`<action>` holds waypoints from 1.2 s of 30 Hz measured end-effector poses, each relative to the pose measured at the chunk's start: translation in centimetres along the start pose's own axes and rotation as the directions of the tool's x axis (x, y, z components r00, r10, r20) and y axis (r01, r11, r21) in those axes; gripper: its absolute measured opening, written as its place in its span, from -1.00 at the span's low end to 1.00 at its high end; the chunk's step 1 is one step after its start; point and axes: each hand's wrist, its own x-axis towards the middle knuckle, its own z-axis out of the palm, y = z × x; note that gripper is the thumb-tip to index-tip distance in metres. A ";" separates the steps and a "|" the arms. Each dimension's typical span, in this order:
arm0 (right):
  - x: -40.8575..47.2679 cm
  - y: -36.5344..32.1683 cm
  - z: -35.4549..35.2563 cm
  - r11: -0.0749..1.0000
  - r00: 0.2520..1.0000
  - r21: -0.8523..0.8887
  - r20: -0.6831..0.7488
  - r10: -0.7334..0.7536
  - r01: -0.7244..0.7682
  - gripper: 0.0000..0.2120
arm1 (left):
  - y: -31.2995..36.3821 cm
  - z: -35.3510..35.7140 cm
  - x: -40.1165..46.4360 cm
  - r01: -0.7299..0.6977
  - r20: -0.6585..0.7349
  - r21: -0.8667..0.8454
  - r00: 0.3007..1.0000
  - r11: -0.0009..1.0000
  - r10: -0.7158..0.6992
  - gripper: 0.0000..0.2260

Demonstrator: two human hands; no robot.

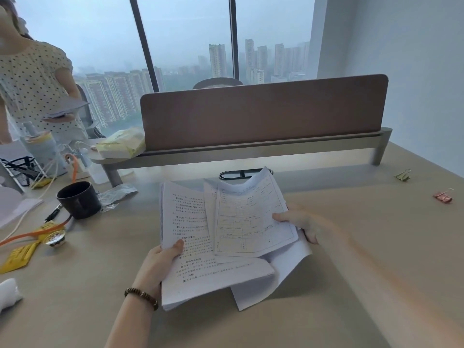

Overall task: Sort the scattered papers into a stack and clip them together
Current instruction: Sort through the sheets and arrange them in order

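Both hands (160,257) gripping papers (200,247) (seemingly uneven)

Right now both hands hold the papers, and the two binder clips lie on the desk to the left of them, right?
Not quite. The head view shows both binder clips, green and pink, lying on the desk to the right. Left hand and right hand do hold the papers.

Printed white papers (226,237), fanned and askew, are held above the desk; two binder clips (443,196) lie far right.

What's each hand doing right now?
Left hand: grips the thick sheaf of printed pages.
Right hand: pinches the form sheets.
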 end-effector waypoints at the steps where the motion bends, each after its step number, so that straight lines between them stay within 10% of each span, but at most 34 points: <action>1: 0.0 0.1 0.3 1.000 1.000 0.013 0.004 0.001 -0.001 -0.79 | 0.0 0.0 0.0 0.000 0.002 -0.006 1.000 1.000 0.000 -0.89; 13: -0.1 1.3 1.7 0.996 0.996 -0.055 0.037 0.079 -0.077 -0.67 | -0.1 0.1 0.2 0.001 0.040 0.002 0.999 1.000 -0.001 -0.88; 36: -4.7 -4.2 -1.5 0.944 0.944 -0.211 -0.160 -0.289 0.253 -0.70 | -0.6 -0.2 1.1 -0.027 -0.019 -0.093 1.000 0.995 0.025 -0.90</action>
